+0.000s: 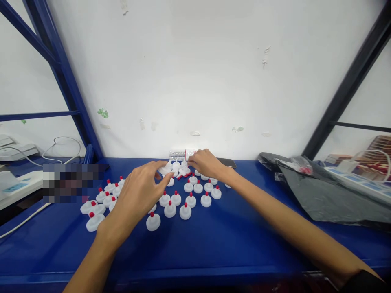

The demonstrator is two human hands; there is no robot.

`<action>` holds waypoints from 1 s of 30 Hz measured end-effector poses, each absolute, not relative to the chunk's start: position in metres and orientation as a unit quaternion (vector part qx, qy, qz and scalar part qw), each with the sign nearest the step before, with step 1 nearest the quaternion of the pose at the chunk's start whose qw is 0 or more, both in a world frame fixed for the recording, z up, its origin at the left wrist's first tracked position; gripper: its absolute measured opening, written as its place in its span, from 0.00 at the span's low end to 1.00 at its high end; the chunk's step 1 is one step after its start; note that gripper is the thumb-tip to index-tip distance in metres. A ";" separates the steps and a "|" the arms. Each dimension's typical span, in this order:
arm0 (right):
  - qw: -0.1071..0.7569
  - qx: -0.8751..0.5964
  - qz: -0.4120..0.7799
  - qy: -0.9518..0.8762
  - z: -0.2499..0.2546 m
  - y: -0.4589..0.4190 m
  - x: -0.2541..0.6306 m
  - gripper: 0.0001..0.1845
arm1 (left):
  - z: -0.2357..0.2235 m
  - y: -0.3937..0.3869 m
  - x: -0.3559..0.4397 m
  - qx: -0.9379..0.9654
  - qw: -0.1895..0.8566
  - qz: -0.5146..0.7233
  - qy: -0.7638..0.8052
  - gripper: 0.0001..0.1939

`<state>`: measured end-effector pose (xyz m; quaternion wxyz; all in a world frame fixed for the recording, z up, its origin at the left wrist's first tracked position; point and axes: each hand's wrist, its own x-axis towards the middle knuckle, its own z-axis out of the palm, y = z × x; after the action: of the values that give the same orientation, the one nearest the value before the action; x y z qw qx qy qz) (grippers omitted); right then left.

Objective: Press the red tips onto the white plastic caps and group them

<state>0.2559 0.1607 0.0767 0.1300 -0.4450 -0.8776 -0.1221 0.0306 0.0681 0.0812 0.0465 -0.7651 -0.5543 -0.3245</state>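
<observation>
Several white bottle caps with red tips (185, 211) stand spread over the blue tabletop (214, 244). My left hand (139, 193) hovers over the caps at centre left, fingers bent, thumb and forefinger pinched on a white cap (165, 168). My right hand (206, 162) reaches further back, its fingers curled over a small heap of loose red tips and white caps (182, 172) by the wall; what it grips is hidden. A clear blister strip (180, 154) lies just behind it.
A dark phone (227, 162) lies by the wall to the right. A black plastic bag (324, 191) covers the right of the table, with a power strip (357, 181) beyond. Blue shelf posts (65, 81) rise at left; cables and a white device (18, 185) sit there.
</observation>
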 end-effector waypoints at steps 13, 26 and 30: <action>0.051 -0.434 -0.119 -0.892 0.055 0.177 0.266 0.10 | 0.082 0.065 0.031 -0.766 0.028 -0.320 -0.556 0.24; 0.029 -0.435 -0.086 -0.896 0.057 0.178 0.265 0.06 | 0.083 0.064 0.033 -0.769 0.027 -0.301 -0.563 0.25; 0.032 -0.431 -0.079 -0.898 0.056 0.178 0.266 0.06 | 0.082 0.065 0.033 -0.772 0.028 -0.303 -0.558 0.25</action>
<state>0.2664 0.1784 0.0559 0.0322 -0.4312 -0.8982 -0.0792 0.0328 0.0653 0.0823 0.0276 -0.7720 -0.5583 -0.3027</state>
